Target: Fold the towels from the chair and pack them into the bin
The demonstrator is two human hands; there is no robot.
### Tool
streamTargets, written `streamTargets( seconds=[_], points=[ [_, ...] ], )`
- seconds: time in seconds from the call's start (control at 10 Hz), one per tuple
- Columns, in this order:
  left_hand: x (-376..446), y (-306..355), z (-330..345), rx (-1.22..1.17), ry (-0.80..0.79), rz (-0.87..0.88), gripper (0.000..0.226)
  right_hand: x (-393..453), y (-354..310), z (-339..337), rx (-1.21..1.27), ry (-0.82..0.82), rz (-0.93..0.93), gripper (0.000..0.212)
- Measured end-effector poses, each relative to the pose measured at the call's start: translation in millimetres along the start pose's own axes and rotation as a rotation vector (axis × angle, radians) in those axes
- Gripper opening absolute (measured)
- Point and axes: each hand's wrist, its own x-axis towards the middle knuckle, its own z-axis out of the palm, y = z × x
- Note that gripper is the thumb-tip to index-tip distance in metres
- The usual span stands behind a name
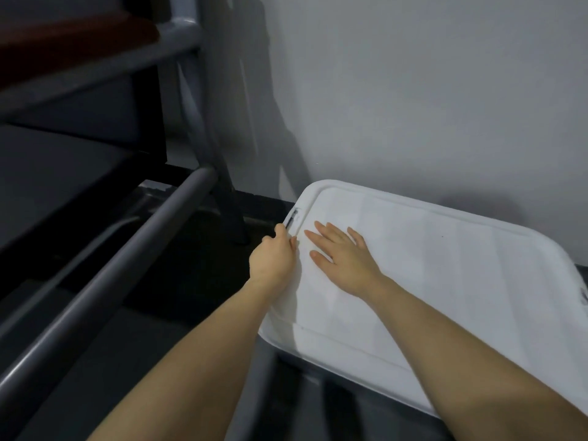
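The bin (296, 361) sits on the dark floor against the pale grey wall (413, 90), and from here almost all of it is hidden under its lid (445, 281): a broad white plastic rectangle with rounded corners, a raised rim and a shallow recessed panel whose smooth surface shows faint lengthwise bands. Only a strip of greyish wall shows beneath the lid's near edge. A small dark latch (292, 218) is set into the lid's left short edge, and another sits at the far right edge (584, 294).

The person's left hand (273, 256) grips that left edge just below the latch, its fingers curled round the rim and its thumb reaching up beside the clip. The right hand (343, 253) lies flat on the recessed panel close by, palm down, fingers straight and slightly spread, pressing on the plastic. Both forearms are bare.

To the left stands the chair (178, 100), dim and somewhat blurred: round grey metal tubing for legs and rails, one long smooth bar (105, 288) running diagonally low across the view, with a flat dark seat panel above. At the top left a dark reddish-brown padded surface (79, 30) rests on the frame; I cannot tell whether it is a cushion or cloth. No towels can be made out.
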Motion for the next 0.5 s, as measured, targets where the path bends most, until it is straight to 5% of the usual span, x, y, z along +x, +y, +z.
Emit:
streamTargets(
  seconds=[0.3,0.5],
  points=[
    [-11.2,5.1,-5.4,0.151,-0.073,-0.023,0.029,-21.6,-9.5,-10.4,0.158,0.035,0.005,0.041],
    [-10.4,28.4,-70.8,0.008,-0.027,0.014,0.024,-36.0,-21.2,-77.5,0.057,-0.042,0.016,0.039]
  ],
)
